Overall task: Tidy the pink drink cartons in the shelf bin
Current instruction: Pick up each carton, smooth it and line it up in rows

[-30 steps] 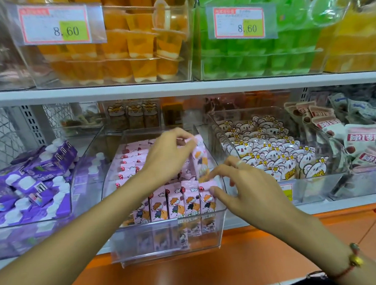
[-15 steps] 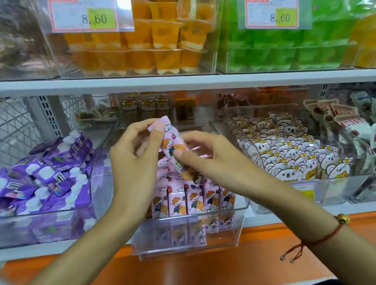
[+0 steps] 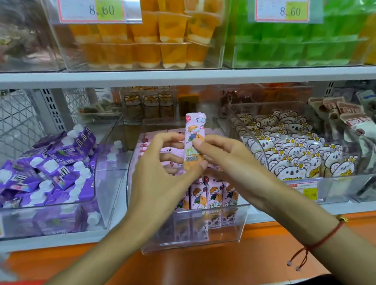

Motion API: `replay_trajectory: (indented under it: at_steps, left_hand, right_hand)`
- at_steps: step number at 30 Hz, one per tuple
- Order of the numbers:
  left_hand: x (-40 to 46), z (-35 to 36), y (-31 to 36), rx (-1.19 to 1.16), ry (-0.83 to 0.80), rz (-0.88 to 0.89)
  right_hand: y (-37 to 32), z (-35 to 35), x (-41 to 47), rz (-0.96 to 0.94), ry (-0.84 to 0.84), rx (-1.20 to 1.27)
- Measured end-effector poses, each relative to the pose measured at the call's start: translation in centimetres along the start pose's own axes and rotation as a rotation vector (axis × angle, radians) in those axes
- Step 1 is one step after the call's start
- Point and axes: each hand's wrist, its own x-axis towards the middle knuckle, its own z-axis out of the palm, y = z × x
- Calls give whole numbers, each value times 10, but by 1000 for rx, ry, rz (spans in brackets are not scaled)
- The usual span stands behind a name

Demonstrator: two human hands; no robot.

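Note:
One pink drink carton [image 3: 195, 134] with a cartoon child on it stands upright in the air above the clear shelf bin [image 3: 192, 237]. My left hand [image 3: 161, 182] pinches its lower end between thumb and fingers. My right hand [image 3: 228, 159] holds its right side, thumb on the front face. Below them a row of upright pink cartons [image 3: 213, 194] lines the front of the bin, and more pink cartons [image 3: 150, 146] lie flat behind, partly hidden by my hands.
A bin of purple capped cartons [image 3: 46, 175] stands to the left, a bin of koala-print packs [image 3: 292, 152] to the right, then white pouches [image 3: 371, 127]. The upper shelf [image 3: 175, 76] overhangs with orange and green jelly cups. An orange ledge [image 3: 195, 269] runs below.
Both hands lifted one pink carton out of the bin. It went from tilted to upright and sits higher in front of the bin now.

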Motion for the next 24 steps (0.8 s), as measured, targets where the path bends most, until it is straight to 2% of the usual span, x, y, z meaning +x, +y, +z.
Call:
replay_trajectory:
  at_steps: [4, 8, 11, 14, 19, 24]
  left_hand:
    - [2, 1, -1, 4, 8, 57]
    - [3, 1, -2, -13, -51, 84]
    - [3, 3, -4, 77, -68, 120]
    - [3, 4, -6, 147, -5, 140]
    - [10, -2, 1, -46, -45, -35]
    - [9, -6, 7, -376, -262, -472]
  right_hand:
    - [-2, -4, 4, -25, 16, 42]
    - [-2, -6, 3, -61, -8, 40]
    - [4, -3, 1, -133, 114, -27]
    - [7, -1, 0, -188, 185, -62]
    - [3, -7, -1, -146, 113, -128]
    - [4, -10, 1, -25, 153, -138]
